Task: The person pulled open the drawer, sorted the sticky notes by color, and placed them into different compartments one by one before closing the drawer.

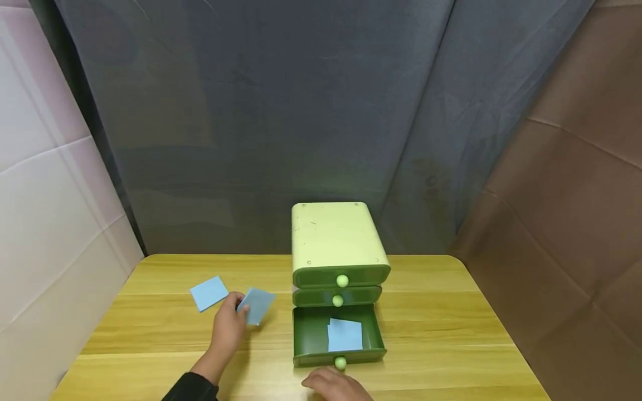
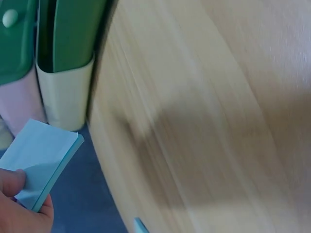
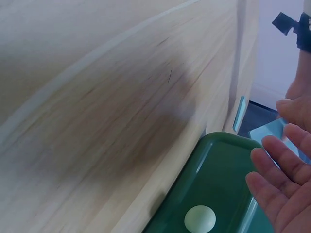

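My left hand (image 1: 229, 326) pinches a light blue sticky note pad (image 1: 258, 306) between thumb and fingers, raised over the table left of the drawer cabinet. In the left wrist view the pad (image 2: 41, 155) shows its thick edge. Another blue pad (image 1: 209, 293) lies flat on the table just beyond that hand. The small cabinet (image 1: 336, 234) has a cream body and green drawers; its bottom drawer (image 1: 311, 334) is pulled out, with blue note pads (image 1: 345, 335) inside. My right hand (image 1: 337, 384) is in front of this drawer near its round knob (image 1: 340, 363), fingers loosely extended and holding nothing.
The middle drawer (image 1: 316, 297) sticks out slightly under the top drawer (image 1: 321, 277). The wooden table (image 1: 431, 334) has rounded far corners. A grey curtain (image 1: 261, 122) hangs behind it, with white cloth (image 1: 50, 195) on the left and brown cloth (image 1: 567, 223) on the right.
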The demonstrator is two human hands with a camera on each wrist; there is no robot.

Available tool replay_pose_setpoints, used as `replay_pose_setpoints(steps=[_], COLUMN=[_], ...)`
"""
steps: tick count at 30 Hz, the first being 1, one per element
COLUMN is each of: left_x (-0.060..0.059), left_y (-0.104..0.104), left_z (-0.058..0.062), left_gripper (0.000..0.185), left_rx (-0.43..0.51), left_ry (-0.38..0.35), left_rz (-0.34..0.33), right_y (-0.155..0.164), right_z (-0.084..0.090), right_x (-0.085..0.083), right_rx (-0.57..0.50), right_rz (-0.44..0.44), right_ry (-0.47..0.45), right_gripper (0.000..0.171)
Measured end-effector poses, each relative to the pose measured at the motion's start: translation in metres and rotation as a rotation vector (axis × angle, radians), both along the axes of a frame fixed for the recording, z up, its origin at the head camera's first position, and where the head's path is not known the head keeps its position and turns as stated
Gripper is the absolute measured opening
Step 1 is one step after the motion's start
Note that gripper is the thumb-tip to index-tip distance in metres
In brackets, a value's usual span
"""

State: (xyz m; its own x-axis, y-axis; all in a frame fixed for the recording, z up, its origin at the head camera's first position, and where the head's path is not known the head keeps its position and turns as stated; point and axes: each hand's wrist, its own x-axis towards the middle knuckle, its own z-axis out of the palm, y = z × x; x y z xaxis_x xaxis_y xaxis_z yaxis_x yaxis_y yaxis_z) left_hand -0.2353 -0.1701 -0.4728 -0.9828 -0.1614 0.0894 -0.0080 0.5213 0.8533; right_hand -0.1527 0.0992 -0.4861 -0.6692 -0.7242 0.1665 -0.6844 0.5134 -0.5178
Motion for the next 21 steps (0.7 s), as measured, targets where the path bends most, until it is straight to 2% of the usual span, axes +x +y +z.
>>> replay_pose_setpoints(steps=[6,10,16,21], left_x=[0.014,0.023,0.029,0.028], left_y=[0.015,0.027,0.043,0.055], left_z=[0.007,0.008,0.004,0.002], left_gripper=[0.010,0.008,0.017,0.019], left_rx=[-0.039,-0.105,-0.224,-0.240], left_ry=[0.057,0.174,0.377,0.438], left_rz=[-0.036,-0.089,-0.161,-0.197], right_y=[0.006,0.009,0.013,0.016], right_z=[-0.002,-0.004,-0.006,-0.008], right_x=[0.000,0.000,0.000,0.001], right_rx=[-0.013,-0.008,-0.020,-0.039], right_rz=[-0.001,-0.012,-0.022,-0.015], right_ry=[0.004,0.044,0.103,0.126], right_gripper=[0.041,0.040,0.040,0.039])
